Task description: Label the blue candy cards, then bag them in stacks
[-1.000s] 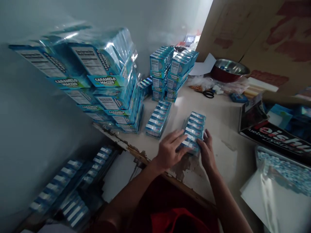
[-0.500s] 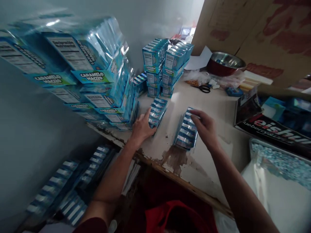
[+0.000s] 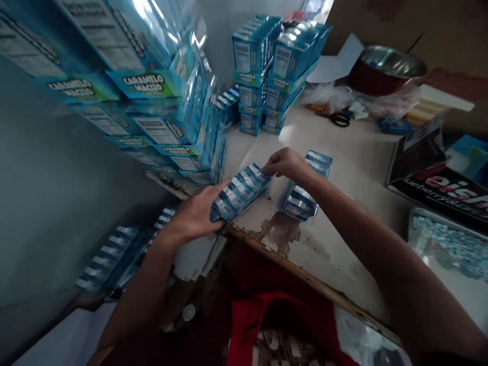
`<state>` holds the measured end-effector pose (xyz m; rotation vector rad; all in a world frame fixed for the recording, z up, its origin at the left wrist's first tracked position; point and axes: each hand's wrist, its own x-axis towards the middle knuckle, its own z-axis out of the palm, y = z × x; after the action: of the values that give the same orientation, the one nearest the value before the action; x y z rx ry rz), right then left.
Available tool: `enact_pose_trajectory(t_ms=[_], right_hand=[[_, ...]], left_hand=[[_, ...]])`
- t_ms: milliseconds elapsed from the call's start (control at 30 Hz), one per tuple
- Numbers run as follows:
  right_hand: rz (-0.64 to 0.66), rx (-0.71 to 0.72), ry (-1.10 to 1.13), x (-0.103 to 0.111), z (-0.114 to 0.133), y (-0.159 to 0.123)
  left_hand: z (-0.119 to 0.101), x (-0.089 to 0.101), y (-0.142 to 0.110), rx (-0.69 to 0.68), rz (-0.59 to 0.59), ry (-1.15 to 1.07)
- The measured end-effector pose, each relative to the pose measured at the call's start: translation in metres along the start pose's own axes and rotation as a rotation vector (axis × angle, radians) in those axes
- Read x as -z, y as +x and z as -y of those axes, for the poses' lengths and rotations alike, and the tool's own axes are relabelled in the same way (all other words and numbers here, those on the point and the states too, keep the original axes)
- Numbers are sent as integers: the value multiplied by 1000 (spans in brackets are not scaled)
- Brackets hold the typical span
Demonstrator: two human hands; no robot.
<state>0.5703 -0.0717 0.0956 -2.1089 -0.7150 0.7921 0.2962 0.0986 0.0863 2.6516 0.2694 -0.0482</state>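
My left hand (image 3: pixel 196 211) grips the near end of a blue candy pack (image 3: pixel 241 190), a row of small packets with shiny white strips on top. The pack lies slanted at the table's front edge. My right hand (image 3: pixel 286 162) has its fingers closed at the far corner of the same pack; the fingertips are partly hidden. A second blue candy pack (image 3: pixel 299 202) rests on the table under my right forearm, which covers its middle.
Wrapped stacks of blue candy boxes (image 3: pixel 152 84) rise at left, smaller stacks (image 3: pixel 249 76) behind. Scissors (image 3: pixel 339 119), a metal bowl (image 3: pixel 389 71), a black carton (image 3: pixel 438 188) and a tray of blue-white candies (image 3: pixel 450 244) are at right. More packs (image 3: pixel 110 254) sit below, left.
My left hand has pulled its candy pack nearer and turned it toward the front edge. My right hand has left the other pack and crossed left to the held one. The view has tilted down.
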Motion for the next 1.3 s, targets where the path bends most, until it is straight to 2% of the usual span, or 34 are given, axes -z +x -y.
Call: enact_pose_trajectory(t_ms=[100, 200, 300, 467, 533, 633, 800, 900, 1000, 1100, 1200, 1300], right_hand=[[34, -26, 218, -16, -8, -35], [112, -78, 417, -28, -9, -59], [207, -102, 419, -32, -8, -66], [395, -186, 340, -30, -7, -58], [431, -139, 326, -29, -7, -57], [476, 39, 186, -28, -11, -59], [338, 617, -453, -19, -20, -58], [393, 820, -752, -12, -26, -53], [407, 862, -895, -11, -31, -50], [397, 843, -902, -17, -32, -53], [335, 759, -828, -29, -31, -60], [248, 613, -740, -43, -31, -70]], left_hand=[[29, 13, -8, -59, 82, -61], [46, 26, -4, -98, 173, -71], [55, 32, 2, -91, 221, -57], [65, 33, 2, -158, 240, -33], [67, 32, 0, -181, 218, -45], [69, 30, 1, -202, 200, -78], [76, 25, 4, -247, 171, -127], [78, 23, 5, -240, 150, -147], [77, 22, 5, -213, 158, -153], [75, 23, 5, -191, 175, -149], [73, 25, 4, -169, 186, -147], [72, 27, 4, -161, 199, -156]])
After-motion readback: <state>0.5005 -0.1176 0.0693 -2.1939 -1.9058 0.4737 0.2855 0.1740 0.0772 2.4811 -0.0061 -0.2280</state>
